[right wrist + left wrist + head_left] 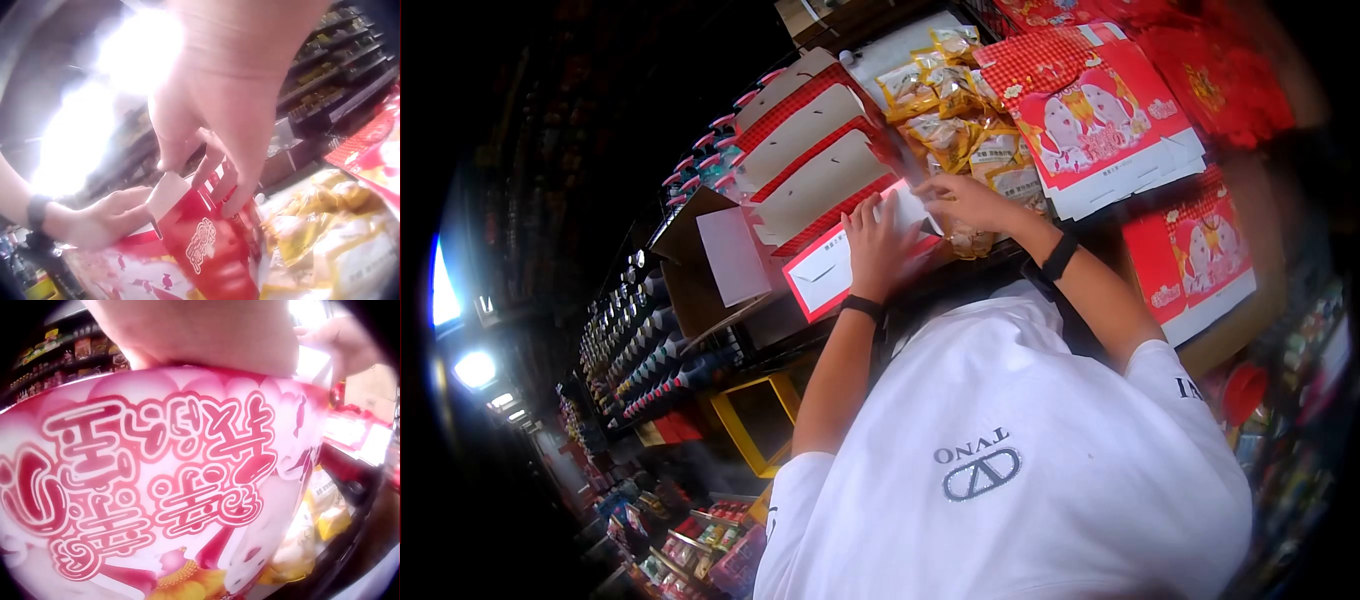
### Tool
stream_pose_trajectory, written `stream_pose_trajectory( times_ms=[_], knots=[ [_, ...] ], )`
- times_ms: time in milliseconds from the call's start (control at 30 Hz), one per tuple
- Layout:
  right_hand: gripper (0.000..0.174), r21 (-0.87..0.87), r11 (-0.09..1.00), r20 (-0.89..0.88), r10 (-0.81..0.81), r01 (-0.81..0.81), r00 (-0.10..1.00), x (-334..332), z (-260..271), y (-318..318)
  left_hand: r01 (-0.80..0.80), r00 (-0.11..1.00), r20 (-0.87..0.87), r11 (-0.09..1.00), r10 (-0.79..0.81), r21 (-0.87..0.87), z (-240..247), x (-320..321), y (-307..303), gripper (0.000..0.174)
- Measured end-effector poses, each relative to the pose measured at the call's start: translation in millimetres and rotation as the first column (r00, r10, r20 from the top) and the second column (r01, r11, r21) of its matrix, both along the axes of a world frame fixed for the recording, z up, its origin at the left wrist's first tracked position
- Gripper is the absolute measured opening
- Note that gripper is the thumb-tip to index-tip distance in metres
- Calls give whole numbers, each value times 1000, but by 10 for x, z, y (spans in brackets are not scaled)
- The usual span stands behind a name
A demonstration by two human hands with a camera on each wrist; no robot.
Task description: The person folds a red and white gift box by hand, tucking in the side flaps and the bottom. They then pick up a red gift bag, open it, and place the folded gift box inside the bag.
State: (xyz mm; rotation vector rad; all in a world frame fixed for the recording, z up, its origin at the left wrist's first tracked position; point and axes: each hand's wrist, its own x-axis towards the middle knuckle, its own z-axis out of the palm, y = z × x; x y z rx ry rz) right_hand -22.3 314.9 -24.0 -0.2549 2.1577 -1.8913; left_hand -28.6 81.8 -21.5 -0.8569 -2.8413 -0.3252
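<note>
A red and white printed gift box (pixel 815 278) is under both hands, its printed side (pixel 156 512) filling much of the left wrist view. My left hand (pixel 875 245) rests on the white end of the box, fingers extended. At the box's right end, my right hand (pixel 972 203) pinches a small white flap (pixel 170 195) above the red side panel (pixel 209 250). In the right wrist view, the thumb is near the flap's edge and the bent fingers reach over the panel. Several similar boxes (pixel 815 205) stand in a row just behind, their pale panels facing up.
Yellow-and-clear packaged bags (pixel 955 90) lie behind the right hand. Flat printed red boxes (pixel 1090 120) are stacked to the right, with another printed box (pixel 1200 255) below. A brown carton (pixel 685 240) stands left, beside rows of bottles (pixel 635 335). A yellow frame (pixel 745 430) is below.
</note>
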Motion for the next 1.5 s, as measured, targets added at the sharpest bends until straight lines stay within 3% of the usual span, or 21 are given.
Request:
stream_pose_trajectory(
  times_ms=[33, 133, 233, 333, 433, 567, 667, 867, 967, 1067, 1167, 1300, 1400, 1467, 1500],
  knots=[
    [38, -54, 998, 93, 36, -31, 995, -34, 45, 10, 1, 1000, 0, 1000, -1, 3, -23, -1, -20, 69],
    [45, -25, 998, 86, 65, -63, 994, -117, -45, 28, -2, 1000, 2, 1000, 2, 17, -75, 0, -56, 69],
    [50, 124, 986, 79, 100, -110, 992, -164, 49, 74, -2, 1000, -17, 1000, 2, 13, -69, 30, -64, 68],
    [52, 565, 801, 52, 202, -196, 978, -282, 365, 174, -2, 1000, -31, 1000, 3, 31, -61, 47, -52, 68],
    [52, 578, 777, -89, 362, -248, 928, -409, 374, 205, 2, 1000, -13, 999, -1, 37, -62, 30, -54, 68],
    [55, 415, 828, 130, 355, -376, 926, -526, 347, 175, 20, 1000, -26, 999, -18, 50, -72, 27, -99, 67],
    [54, 569, 754, 74, 350, -328, 934, -500, 474, 136, 25, 999, -45, 998, -23, 51, -67, 37, -90, 66],
    [42, 807, 504, 83, 418, -307, 904, -530, 659, -59, 28, 999, -28, 998, -27, 49, -71, -9, -111, 65],
    [39, 800, 514, 69, 434, -310, 898, -538, 705, -113, 30, 999, -21, 998, -29, 58, -57, -29, -108, 65],
    [43, 714, 616, 50, 427, -332, 903, -563, 556, -42, 27, 999, -24, 998, -25, 61, -99, -36, -137, 66],
    [42, 492, 787, 130, 355, -371, 926, -574, 235, 153, 15, 1000, -1, 998, -15, 69, -108, -52, -148, 65],
    [47, 137, 867, 209, 447, -479, 870, -552, 73, 319, 12, 1000, -4, 996, -11, 87, -121, -16, -181, 58],
    [45, 129, 937, 274, 281, -324, 920, -364, 213, 211, -1, 1000, 11, 997, 0, 75, -155, -22, -179, 49],
    [44, 360, 905, -89, 274, -225, 958, -277, 276, 108, -5, 1000, 23, 997, 3, 74, -147, -22, -181, 43],
    [43, 453, 880, -271, 292, -146, 917, -282, 290, 72, -3, 1000, 18, 997, 2, 72, -156, -25, -191, 43]
  ],
)
